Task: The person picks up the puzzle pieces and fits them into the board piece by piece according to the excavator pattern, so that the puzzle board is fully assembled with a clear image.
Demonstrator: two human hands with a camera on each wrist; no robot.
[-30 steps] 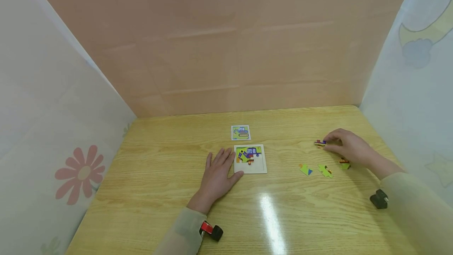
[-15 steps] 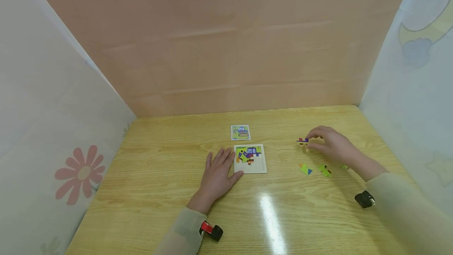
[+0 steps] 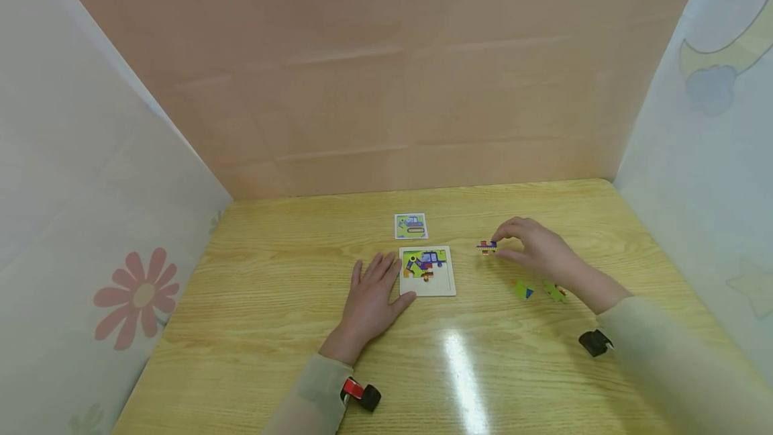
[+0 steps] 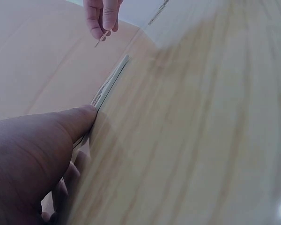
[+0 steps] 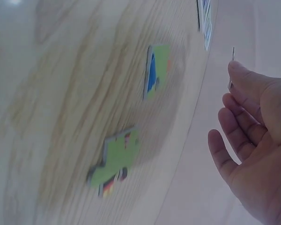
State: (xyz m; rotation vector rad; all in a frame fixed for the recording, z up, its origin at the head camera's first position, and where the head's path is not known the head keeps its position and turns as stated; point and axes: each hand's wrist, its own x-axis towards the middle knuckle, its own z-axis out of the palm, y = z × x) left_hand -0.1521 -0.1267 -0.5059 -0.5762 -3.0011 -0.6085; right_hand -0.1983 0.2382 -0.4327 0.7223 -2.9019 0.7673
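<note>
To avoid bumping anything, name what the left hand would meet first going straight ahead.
Likely the puzzle board; the left hand lies at its left edge, thumb seemingly touching, though exact contact is unclear.

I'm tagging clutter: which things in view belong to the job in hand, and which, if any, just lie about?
Belonging, as I judge it:
puzzle piece pinched by the right hand
puzzle board, left hand touching its edge
green-and-blue piece
mostly green piece
picture card, probably the guide

Background, not clutter:
flower print
backdrop
</note>
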